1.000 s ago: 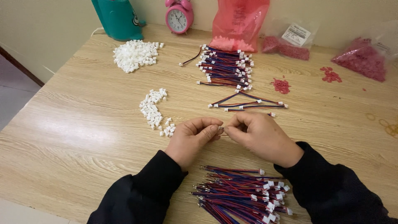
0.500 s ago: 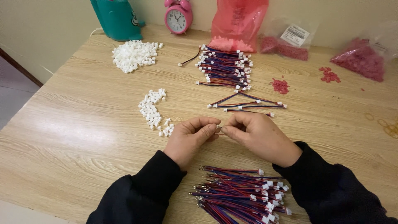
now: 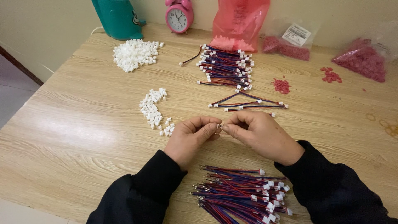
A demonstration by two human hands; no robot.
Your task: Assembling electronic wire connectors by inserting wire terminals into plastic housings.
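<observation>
Both hands meet at the centre of the frame, just above the wooden table. The left hand has its thumb and forefinger pinched almost shut on a tiny white plug, the other fingers curled under. The right hand faces it, its fingertips closed on a thin wire that runs into the plug; only a short bit of the wire shows between the two hands, and the rest is hidden under the fingers. The fingertips of the two hands are nearly touching.

Just left of the left hand lies a small strip of loose white plugs, trailing toward the upper left. A bigger heap of the same plugs sits further up, in the upper left of the frame. Right above the hands a few finished wires lie crossed, and above those a neat stack of red and blue wires with white ends. At the bottom centre, between the black sleeves, is a thick bundle of wires.

Along the top edge stand a teal container, a pink clock and a red bag; two more bags of red bits sit at the upper right.
</observation>
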